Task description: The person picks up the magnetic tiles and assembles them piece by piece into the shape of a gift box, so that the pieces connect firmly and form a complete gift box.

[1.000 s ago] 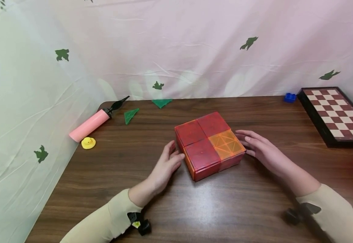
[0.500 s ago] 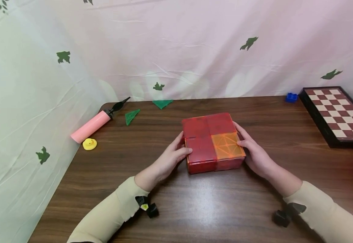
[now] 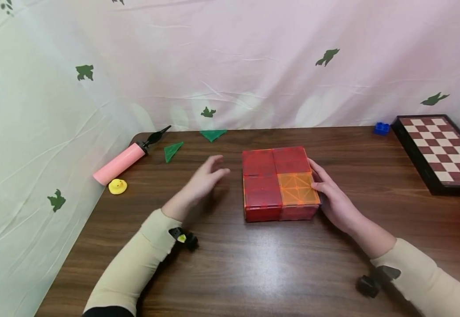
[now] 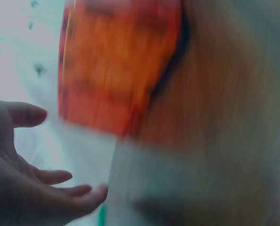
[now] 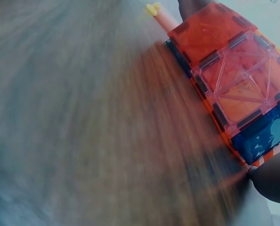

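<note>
A low square box of red magnetic tiles (image 3: pixel 262 190), with one orange tile (image 3: pixel 298 189) in its top at the near right, sits on the table. My right hand (image 3: pixel 336 200) holds its right side, the thumb at the upper edge and the fingers along the side wall. In the right wrist view the box's side shows red tiles and a dark blue panel (image 5: pixel 267 134). To the left of the box my left hand (image 3: pixel 199 182) hovers apart from it, fingers loosely spread and holding nothing. The left wrist view is blurred, with the box ahead of that hand.
Two green triangle tiles (image 3: pixel 173 152) lie toward the back left. Near them are a pink hand pump (image 3: pixel 119 164) and a yellow rubber duck (image 3: pixel 117 186). At the back right lie a blue toy brick (image 3: pixel 381 128) and a chessboard (image 3: pixel 443 147). A cloth wall borders the table.
Both hands came to the box, and it turned to face more squarely forward. My left hand then let go and moved away to the left, while my right hand stayed on it.
</note>
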A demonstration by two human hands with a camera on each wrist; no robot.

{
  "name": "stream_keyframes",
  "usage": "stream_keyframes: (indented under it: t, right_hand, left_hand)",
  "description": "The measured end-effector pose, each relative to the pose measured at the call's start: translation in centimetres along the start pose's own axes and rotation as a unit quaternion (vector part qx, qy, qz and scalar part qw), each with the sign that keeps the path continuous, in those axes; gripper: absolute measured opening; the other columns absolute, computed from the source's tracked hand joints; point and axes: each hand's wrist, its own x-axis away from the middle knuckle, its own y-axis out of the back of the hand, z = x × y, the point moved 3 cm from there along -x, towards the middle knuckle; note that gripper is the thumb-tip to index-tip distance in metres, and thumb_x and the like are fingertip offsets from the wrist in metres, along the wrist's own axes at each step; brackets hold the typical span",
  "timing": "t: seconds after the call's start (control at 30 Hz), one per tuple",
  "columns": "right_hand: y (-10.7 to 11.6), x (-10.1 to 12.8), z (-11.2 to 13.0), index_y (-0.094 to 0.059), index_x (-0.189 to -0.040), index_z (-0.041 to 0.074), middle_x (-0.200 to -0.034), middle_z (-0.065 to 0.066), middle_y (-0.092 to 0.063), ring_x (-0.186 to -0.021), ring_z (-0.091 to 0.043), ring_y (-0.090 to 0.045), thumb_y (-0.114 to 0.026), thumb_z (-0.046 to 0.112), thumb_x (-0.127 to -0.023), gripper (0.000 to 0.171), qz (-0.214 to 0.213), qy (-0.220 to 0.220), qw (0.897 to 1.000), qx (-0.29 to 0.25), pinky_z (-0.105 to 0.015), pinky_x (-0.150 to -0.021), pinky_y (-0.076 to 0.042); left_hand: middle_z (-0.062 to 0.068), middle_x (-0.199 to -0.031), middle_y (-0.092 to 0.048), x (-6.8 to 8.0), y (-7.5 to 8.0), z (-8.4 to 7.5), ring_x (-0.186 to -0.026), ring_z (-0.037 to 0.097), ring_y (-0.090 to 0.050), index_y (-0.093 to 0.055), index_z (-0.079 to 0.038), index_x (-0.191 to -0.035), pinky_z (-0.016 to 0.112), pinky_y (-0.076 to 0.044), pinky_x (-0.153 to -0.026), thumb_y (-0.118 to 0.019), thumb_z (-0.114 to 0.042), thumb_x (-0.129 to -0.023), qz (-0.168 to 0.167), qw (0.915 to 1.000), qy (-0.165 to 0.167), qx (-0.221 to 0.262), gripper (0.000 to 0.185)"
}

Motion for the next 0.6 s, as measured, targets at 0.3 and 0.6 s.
stream_keyframes:
  t: [0.3,0.6]
  right_hand:
    - [0.3,-0.1,-0.1,-0.010,-0.166,0.030,-0.167,-0.014,-0.005,-0.147,-0.032,-0.014,-0.036,0.020,-0.109,0.063,0.002,-0.003,1.000,0.002,-0.020,-0.104,-0.033]
    - [0.4,-0.1,-0.1,-0.009,-0.165,0.030,-0.167,-0.012,-0.005,-0.148,-0.033,-0.015,-0.037,0.023,-0.109,0.063,0.005,-0.012,1.000,0.007,-0.021,-0.105,-0.035]
  left_hand:
    - [0.035,-0.161,-0.015,-3.7,9.1,3.8,-0.149,0.051,-0.013,-0.018,0.014,-0.155,0.055,-0.013,-0.121,-0.051,-0.034,-0.105,-0.046,0.9223,0.069,-0.377,0.078]
    - [0.033,-0.161,-0.019,-3.4,9.0,5.2,-0.148,0.049,-0.018,-0.029,0.013,-0.153,0.067,-0.026,-0.112,-0.048,-0.044,-0.105,0.001,0.8958,0.103,-0.432,0.077]
